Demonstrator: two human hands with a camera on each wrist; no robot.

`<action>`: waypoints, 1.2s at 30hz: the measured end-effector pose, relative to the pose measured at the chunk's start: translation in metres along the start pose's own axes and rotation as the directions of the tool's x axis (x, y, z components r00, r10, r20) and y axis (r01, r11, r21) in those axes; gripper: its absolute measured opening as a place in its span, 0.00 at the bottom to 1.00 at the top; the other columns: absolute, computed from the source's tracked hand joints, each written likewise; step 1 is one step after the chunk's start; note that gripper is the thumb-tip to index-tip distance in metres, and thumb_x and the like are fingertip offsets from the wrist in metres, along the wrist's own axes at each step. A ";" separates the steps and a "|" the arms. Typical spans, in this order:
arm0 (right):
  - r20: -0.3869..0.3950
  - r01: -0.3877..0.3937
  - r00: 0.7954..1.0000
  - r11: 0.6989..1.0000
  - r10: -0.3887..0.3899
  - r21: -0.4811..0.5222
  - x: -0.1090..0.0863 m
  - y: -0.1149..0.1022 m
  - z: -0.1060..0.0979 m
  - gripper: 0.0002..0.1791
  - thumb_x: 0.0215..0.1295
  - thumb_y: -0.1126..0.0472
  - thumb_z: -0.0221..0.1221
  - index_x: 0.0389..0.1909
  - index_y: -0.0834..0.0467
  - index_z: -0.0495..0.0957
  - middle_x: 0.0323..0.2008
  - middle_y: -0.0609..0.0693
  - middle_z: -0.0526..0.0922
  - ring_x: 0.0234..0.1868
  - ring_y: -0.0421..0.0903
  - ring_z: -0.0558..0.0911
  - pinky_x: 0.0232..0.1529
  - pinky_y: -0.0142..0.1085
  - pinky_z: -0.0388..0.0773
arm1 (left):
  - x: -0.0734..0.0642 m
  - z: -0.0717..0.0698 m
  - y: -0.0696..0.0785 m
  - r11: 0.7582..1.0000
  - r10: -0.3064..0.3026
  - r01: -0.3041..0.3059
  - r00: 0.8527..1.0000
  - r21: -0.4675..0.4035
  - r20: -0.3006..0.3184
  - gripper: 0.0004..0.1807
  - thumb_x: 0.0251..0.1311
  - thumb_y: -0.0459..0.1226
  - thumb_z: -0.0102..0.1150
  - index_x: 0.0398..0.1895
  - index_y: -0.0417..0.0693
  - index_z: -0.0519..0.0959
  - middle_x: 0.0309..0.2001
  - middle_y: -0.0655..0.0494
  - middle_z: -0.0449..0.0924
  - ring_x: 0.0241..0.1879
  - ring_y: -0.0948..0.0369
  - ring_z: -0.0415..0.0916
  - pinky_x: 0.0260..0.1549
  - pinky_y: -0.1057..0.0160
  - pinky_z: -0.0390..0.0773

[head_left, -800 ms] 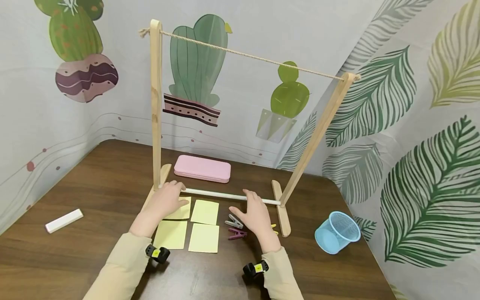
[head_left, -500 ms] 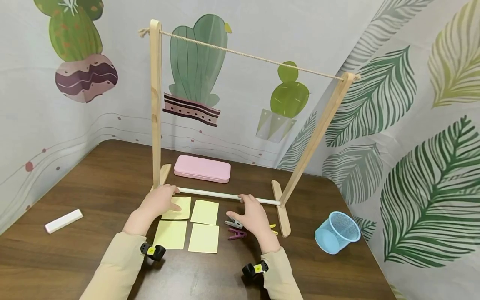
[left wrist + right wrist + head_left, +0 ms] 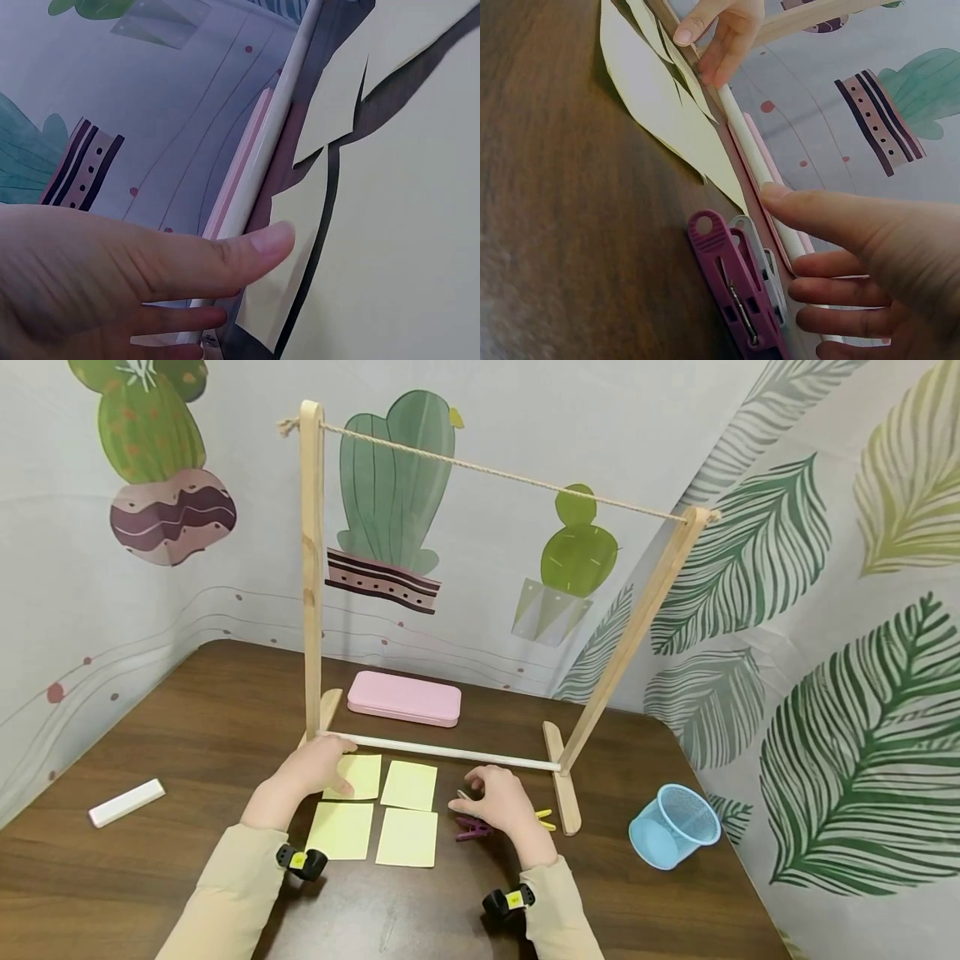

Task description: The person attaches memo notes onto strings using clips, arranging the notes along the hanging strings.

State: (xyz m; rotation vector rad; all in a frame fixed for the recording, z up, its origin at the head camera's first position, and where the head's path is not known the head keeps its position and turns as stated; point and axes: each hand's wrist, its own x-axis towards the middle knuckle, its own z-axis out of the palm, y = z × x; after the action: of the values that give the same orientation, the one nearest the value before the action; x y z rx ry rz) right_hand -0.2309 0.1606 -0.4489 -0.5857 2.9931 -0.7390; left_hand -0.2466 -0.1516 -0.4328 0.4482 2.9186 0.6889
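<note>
My left hand [image 3: 303, 768] hovers at the upper-left yellow sticky note [image 3: 362, 775], fingers near the left end of the stand's white rod [image 3: 442, 750]. In the left wrist view its thumb [image 3: 259, 247] points over the notes, and I see nothing held. Above the clothespins is my right hand [image 3: 498, 802], fingers bent and thumb apart. A grey clothespin [image 3: 771, 274] lies beside a purple clothespin [image 3: 735, 292]; the right wrist view shows a gap between them and the fingers. A yellow clothespin [image 3: 545, 819] is partly hidden behind the right hand.
The wooden stand [image 3: 311, 568] has a rope [image 3: 495, 472] strung across its top. A pink case [image 3: 405, 697] lies behind the rod. At the right stands a blue mesh cup [image 3: 675, 827]; a white bar [image 3: 127, 802] lies at the left. Other sticky notes [image 3: 407, 837] form a grid.
My right hand has drawn back from the rod toward the body, its fingers bending over the grey clothespin. The left hand has shifted slightly left and toward the body.
</note>
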 end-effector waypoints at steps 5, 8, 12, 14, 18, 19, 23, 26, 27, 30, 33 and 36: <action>0.031 0.000 1.000 1.000 0.001 -0.014 0.001 0.001 0.004 0.25 0.51 0.44 0.71 0.43 0.58 0.83 0.35 0.49 0.83 0.36 0.45 0.80 0.37 0.38 0.77 | 0.002 0.004 -0.003 1.000 -0.025 0.025 0.999 -0.003 0.020 0.41 0.38 0.37 0.80 0.58 0.30 0.75 0.56 0.34 0.78 0.58 0.37 0.73 0.56 0.42 0.73; 0.042 -0.012 0.999 1.000 0.013 -0.018 0.002 0.000 0.005 0.24 0.50 0.44 0.71 0.41 0.57 0.83 0.33 0.47 0.82 0.34 0.43 0.79 0.35 0.36 0.76 | 0.003 0.005 -0.004 1.000 -0.023 0.023 1.000 0.007 0.019 0.41 0.37 0.37 0.80 0.57 0.30 0.75 0.56 0.34 0.78 0.58 0.37 0.73 0.55 0.42 0.74; 0.048 -0.021 0.999 1.000 0.022 -0.011 0.002 -0.003 0.005 0.21 0.49 0.46 0.72 0.38 0.57 0.83 0.30 0.45 0.81 0.30 0.40 0.76 0.32 0.34 0.73 | 0.003 0.006 -0.004 1.000 -0.025 0.025 1.000 0.017 0.014 0.40 0.36 0.36 0.81 0.57 0.31 0.75 0.56 0.34 0.78 0.58 0.37 0.73 0.55 0.42 0.73; 0.048 -0.022 0.999 1.000 0.023 -0.008 0.002 -0.004 0.005 0.20 0.49 0.47 0.72 0.37 0.57 0.83 0.28 0.45 0.80 0.29 0.40 0.75 0.30 0.33 0.72 | 0.003 0.006 -0.004 0.999 -0.026 0.025 1.000 0.025 0.007 0.39 0.36 0.36 0.81 0.56 0.31 0.76 0.56 0.33 0.77 0.58 0.37 0.72 0.55 0.42 0.74; 0.042 -0.024 0.999 1.000 0.025 -0.019 0.002 -0.005 0.007 0.20 0.50 0.47 0.72 0.36 0.57 0.83 0.27 0.44 0.79 0.28 0.39 0.74 0.29 0.32 0.72 | 0.001 0.006 -0.003 0.999 -0.011 0.012 1.000 0.048 -0.026 0.39 0.34 0.36 0.82 0.55 0.32 0.77 0.54 0.33 0.76 0.55 0.36 0.73 0.51 0.42 0.76; 0.042 -0.025 0.999 0.999 0.026 -0.022 0.002 -0.004 0.007 0.20 0.50 0.47 0.72 0.36 0.57 0.83 0.27 0.44 0.79 0.28 0.39 0.73 0.30 0.32 0.72 | 0.001 0.006 -0.003 0.999 -0.003 0.005 0.999 0.053 -0.036 0.39 0.34 0.36 0.82 0.55 0.33 0.78 0.53 0.33 0.76 0.54 0.36 0.73 0.51 0.42 0.76; 0.039 -0.025 0.999 0.999 0.026 -0.026 0.002 -0.005 0.009 0.19 0.51 0.48 0.71 0.36 0.57 0.83 0.28 0.45 0.79 0.29 0.40 0.74 0.31 0.34 0.72 | 0.000 0.007 -0.002 0.998 0.020 -0.016 0.997 0.056 -0.068 0.38 0.32 0.35 0.82 0.53 0.34 0.79 0.47 0.38 0.76 0.50 0.38 0.75 0.49 0.44 0.77; 0.038 -0.028 0.999 0.999 0.029 -0.026 0.001 -0.005 0.010 0.18 0.52 0.48 0.71 0.36 0.57 0.83 0.28 0.45 0.80 0.29 0.41 0.75 0.31 0.35 0.73 | 0.000 0.008 -0.003 0.998 0.025 -0.021 0.996 0.051 -0.080 0.37 0.32 0.35 0.82 0.52 0.35 0.80 0.46 0.39 0.76 0.49 0.39 0.75 0.48 0.45 0.77; 0.037 -0.029 0.999 0.999 0.031 -0.028 0.001 -0.005 0.010 0.17 0.53 0.49 0.71 0.36 0.57 0.83 0.29 0.45 0.80 0.29 0.41 0.75 0.32 0.35 0.73 | 0.000 0.009 -0.003 0.999 0.021 -0.017 0.996 0.048 -0.083 0.36 0.32 0.34 0.82 0.52 0.35 0.80 0.46 0.40 0.76 0.50 0.40 0.75 0.49 0.45 0.77; 0.031 -0.032 0.999 0.999 0.033 -0.032 0.001 -0.006 0.010 0.17 0.53 0.49 0.71 0.36 0.57 0.83 0.29 0.45 0.80 0.29 0.41 0.75 0.32 0.35 0.74 | 0.002 0.009 -0.003 0.999 0.028 -0.024 0.996 0.046 -0.084 0.36 0.30 0.34 0.83 0.50 0.34 0.80 0.48 0.39 0.78 0.50 0.40 0.75 0.50 0.44 0.76; 0.019 -0.029 0.999 0.999 0.030 -0.033 0.001 -0.006 0.011 0.16 0.53 0.49 0.71 0.35 0.56 0.83 0.28 0.45 0.79 0.30 0.41 0.75 0.32 0.35 0.74 | 0.003 0.009 -0.005 0.999 0.022 -0.019 0.996 0.035 -0.086 0.36 0.29 0.33 0.83 0.49 0.34 0.79 0.49 0.39 0.81 0.50 0.42 0.76 0.50 0.45 0.76; 0.006 -0.023 1.000 0.999 0.023 -0.029 0.001 -0.007 0.010 0.16 0.52 0.49 0.71 0.34 0.56 0.82 0.28 0.44 0.80 0.29 0.40 0.75 0.31 0.34 0.73 | 0.003 0.009 -0.005 1.000 0.012 -0.011 0.996 0.018 -0.089 0.36 0.30 0.32 0.82 0.50 0.34 0.79 0.48 0.39 0.82 0.47 0.44 0.78 0.49 0.46 0.77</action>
State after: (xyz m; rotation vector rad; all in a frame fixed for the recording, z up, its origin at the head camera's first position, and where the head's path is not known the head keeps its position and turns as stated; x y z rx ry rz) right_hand -0.2282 0.1502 -0.4543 -0.5526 3.0040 -0.6916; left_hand -0.2490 -0.1516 -0.4437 0.4476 3.0097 0.7031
